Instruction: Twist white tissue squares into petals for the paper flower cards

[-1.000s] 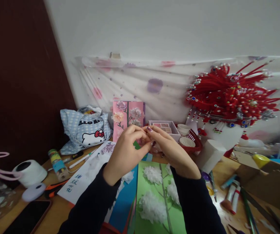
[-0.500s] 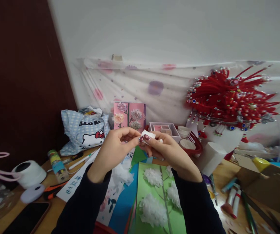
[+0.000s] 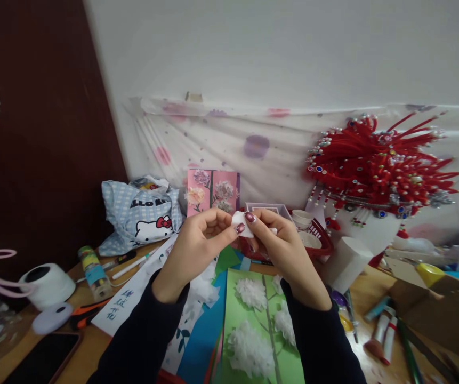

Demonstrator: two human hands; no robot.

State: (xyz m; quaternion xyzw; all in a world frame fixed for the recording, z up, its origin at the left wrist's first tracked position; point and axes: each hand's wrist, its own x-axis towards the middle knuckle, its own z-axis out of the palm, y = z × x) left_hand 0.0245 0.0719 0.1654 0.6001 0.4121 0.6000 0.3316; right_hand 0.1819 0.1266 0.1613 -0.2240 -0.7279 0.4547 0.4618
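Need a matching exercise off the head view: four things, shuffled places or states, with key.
Column 1
1. White piece
2. Green sheet
3. Phone
4. Beaded ornament

Column 2
A. Flat on the table, lower left, screen dark
B. Held by left hand and right hand
C. Red, at the right
D. Bears fluffy white flowers

Pairs: 1-B, 2-D, 3-A, 4-C

Free air lies above the left hand and right hand; a bag obstructs far left, a white roll right, a half-hidden basket probably just beyond.
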